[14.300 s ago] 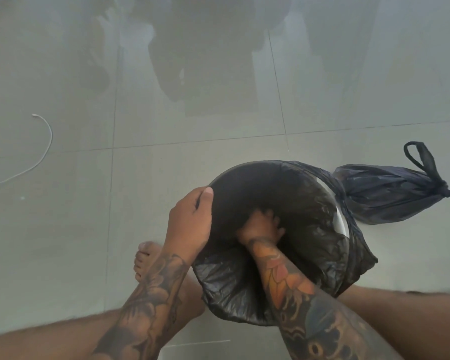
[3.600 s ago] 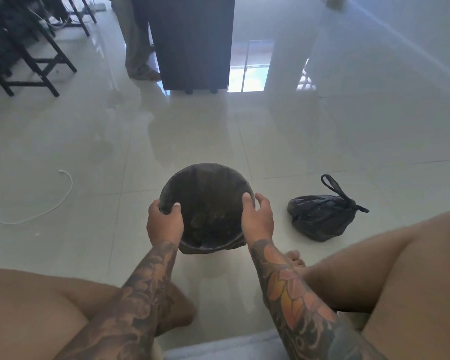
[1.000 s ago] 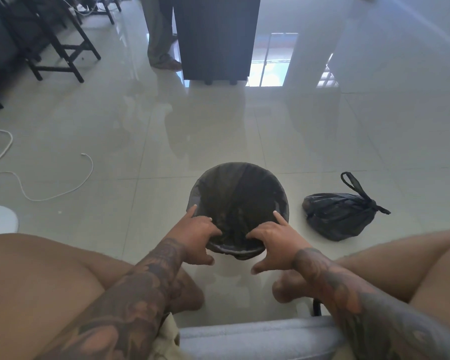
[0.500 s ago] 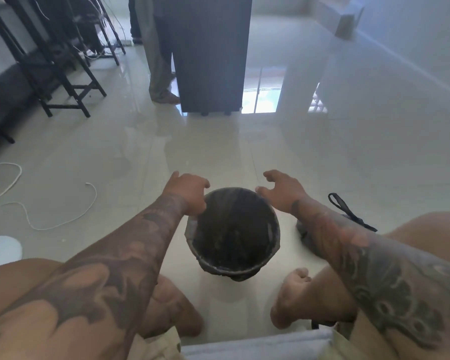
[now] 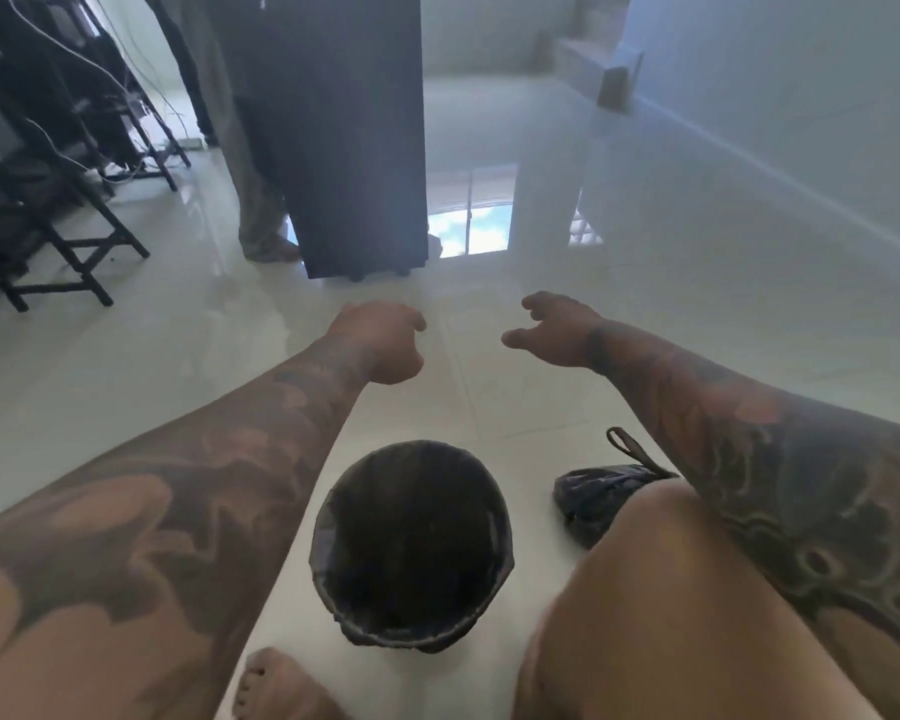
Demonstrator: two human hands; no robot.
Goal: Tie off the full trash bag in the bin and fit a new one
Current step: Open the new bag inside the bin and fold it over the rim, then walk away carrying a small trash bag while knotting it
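Observation:
The round bin (image 5: 411, 543) stands on the tiled floor between my legs, lined with a black bag whose edge is folded over its rim. To its right lies the tied-off full black trash bag (image 5: 596, 498), partly hidden behind my right knee, its knotted handle loop sticking up. My left hand (image 5: 383, 340) is stretched out in the air beyond the bin, fingers curled into a loose fist with nothing in it. My right hand (image 5: 554, 330) is also raised past the bin, fingers apart and holding nothing. Neither hand touches the bin.
A tall dark cabinet (image 5: 344, 132) stands ahead, with a person's legs (image 5: 255, 200) just left of it. Black chair and stand legs with cables (image 5: 68, 200) fill the far left. A white wall (image 5: 775, 96) runs along the right. My bare foot (image 5: 276, 683) rests near the bin.
Both hands have let go of the bin rim and lifted forward, away from it. The view has tilted up, so the bin now sits lower in the frame.

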